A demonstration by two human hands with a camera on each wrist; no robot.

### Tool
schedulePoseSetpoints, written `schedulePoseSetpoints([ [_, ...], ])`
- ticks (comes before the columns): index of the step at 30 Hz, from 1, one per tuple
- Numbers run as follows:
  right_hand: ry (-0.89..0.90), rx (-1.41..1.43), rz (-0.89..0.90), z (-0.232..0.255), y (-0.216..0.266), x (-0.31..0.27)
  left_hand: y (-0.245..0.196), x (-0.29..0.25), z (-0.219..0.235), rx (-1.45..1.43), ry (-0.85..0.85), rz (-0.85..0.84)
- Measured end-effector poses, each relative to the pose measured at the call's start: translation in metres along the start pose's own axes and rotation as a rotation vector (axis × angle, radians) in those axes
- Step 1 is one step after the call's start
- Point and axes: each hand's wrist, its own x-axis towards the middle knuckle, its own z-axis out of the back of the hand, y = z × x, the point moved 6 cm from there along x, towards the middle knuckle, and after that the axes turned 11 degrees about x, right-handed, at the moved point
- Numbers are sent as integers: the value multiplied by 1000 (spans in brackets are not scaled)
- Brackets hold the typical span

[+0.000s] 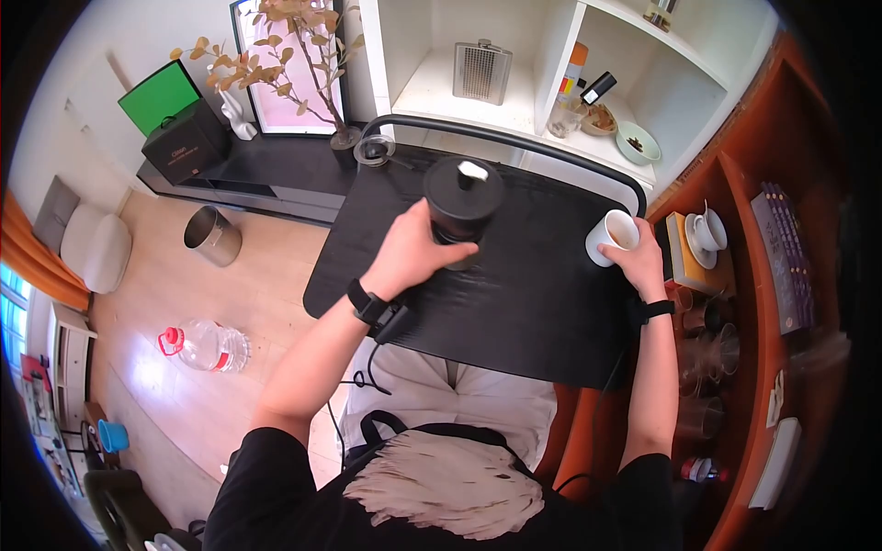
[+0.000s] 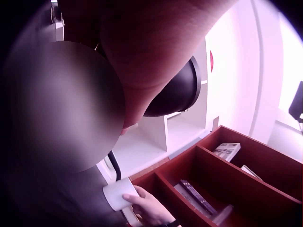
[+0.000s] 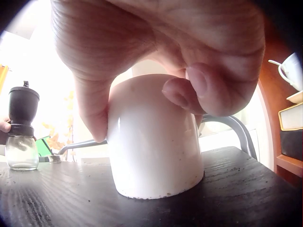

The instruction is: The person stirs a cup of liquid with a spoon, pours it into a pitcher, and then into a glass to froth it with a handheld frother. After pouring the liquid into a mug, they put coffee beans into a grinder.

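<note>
On the black table stands a manual coffee grinder point(image 1: 466, 197), upright, with a black lidded top and a clear glass jar point(image 3: 22, 153) below. My left hand point(image 1: 409, 248) grips it around the narrow middle, thumb across the near side. The grinder's black top point(image 2: 179, 90) shows past the palm in the left wrist view. At the table's right side my right hand point(image 1: 642, 261) holds a white cup point(image 3: 154, 142) from above, thumb and fingers on opposite sides. The cup is upright with its base on the tabletop; dark specks mark its lower edge.
A raised black rail point(image 1: 514, 136) runs along the back of the table point(image 1: 542, 303). At the back left corner sits a small clear dish point(image 1: 375, 149). White shelves point(image 1: 432, 87) stand behind; a reddish-brown shelf unit point(image 1: 735, 197) with books and cups is close on the right.
</note>
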Motion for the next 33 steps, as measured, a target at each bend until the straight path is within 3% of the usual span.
schedulePoseSetpoints([
  [4,26,3,-49,-3,-4,-2,-29,-19,-14,-59,27,-58],
  [6,-173,-140,151,3,4,-15,-36,-24,-20,-36,39,-69],
  [7,-196,-59,129,8,23,-26,-38,-25,-22,-22,55,-62],
  [9,-261,-76,297,12,45,-47,-41,-28,-23,-23,61,-58],
  [13,199,294,107,-25,83,-105,-50,-31,-29,-39,113,-105],
  [15,322,460,89,-55,86,-132,-46,-30,-37,-48,188,-112],
  [17,344,431,103,-75,94,-148,-48,-31,-46,-58,304,-199],
  [18,363,395,107,-81,99,-152,-49,-32,-50,-121,401,-153],
  [19,377,394,18,-84,105,-154,-49,-31,-51,-116,405,-161],
  [21,249,407,152,-90,107,-155,-47,-32,-59,-196,498,-170],
  [25,185,514,175,-103,106,-149,-44,-27,-65,-184,483,-305],
  [33,137,535,120,-110,103,-147,-60,-34,-62,-332,503,-237],
])
